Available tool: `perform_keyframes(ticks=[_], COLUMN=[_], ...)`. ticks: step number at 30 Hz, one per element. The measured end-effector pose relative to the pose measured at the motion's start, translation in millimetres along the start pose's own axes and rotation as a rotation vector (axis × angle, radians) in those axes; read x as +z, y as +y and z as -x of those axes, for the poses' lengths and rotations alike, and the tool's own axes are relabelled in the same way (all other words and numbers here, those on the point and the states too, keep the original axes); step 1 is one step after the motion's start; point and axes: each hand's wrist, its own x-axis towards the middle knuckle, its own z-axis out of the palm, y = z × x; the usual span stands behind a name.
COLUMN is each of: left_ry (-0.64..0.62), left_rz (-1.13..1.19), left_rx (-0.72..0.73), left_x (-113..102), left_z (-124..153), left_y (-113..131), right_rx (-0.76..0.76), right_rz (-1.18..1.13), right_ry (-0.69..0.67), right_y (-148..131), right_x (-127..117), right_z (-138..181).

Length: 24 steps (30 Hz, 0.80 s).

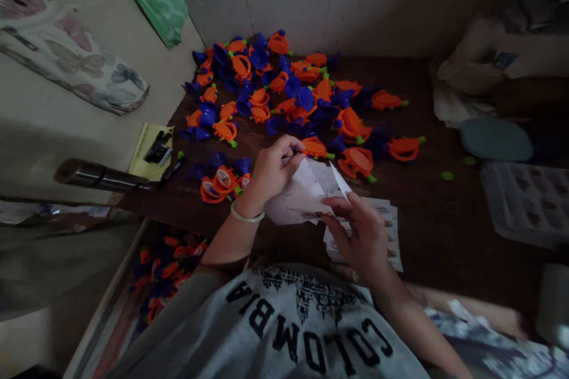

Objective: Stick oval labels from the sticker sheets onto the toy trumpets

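Observation:
Between my hands are thin white paper sheets [296, 195], bent and partly fanned, with a bit of coloured print at the lower edge. My left hand [278, 169], a pale bangle on its wrist, pinches their upper left part. My right hand [362, 231] grips the right side, where one corner stands up. Under and beside my right hand lies a stack of printed sheets [393, 231] with rows of small pictures. Left of the papers, a few orange and blue toy horns [224, 179] bear oval labels.
Many toy horns [260, 112] with green mouthpieces cover the back of the dark table [438, 219]. More toy horns [171, 272] lie lower left. A dark bottle [100, 176] and yellow pad [146, 141] are left; a clear plastic tray [524, 204] and blue-grey lid [495, 138] right.

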Motion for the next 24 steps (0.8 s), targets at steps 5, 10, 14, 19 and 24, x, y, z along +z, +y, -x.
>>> perform_keyframes(ticks=[5,10,14,19,24], left_ry=[-0.051,0.010,0.106,-0.004,-0.003], left_rz=[0.019,-0.117,-0.211,-0.121,-0.057], left_rx=[-0.020,-0.067,-0.095,-0.101,-0.070], left_x=[3.0,7.7,8.9,16.6,22.4], left_z=[0.1,-6.5,-17.6,-22.7,-20.1], left_y=[-0.5,-13.1,-22.3,-24.1,-16.8], right_rx=[-0.043,-0.278,-0.377,-0.159,0.048], right_rz=[0.147,0.287,0.294,0.241,0.129], right_ry=[-0.027,-0.081,-0.183,0.120,-0.008], right_y=[-1.8,4.6,3.1,7.1,22.3], right_x=[-4.0,-15.3,-22.9,-22.8,-15.6], right_z=[-6.2,7.0,23.4,11.4,2.0])
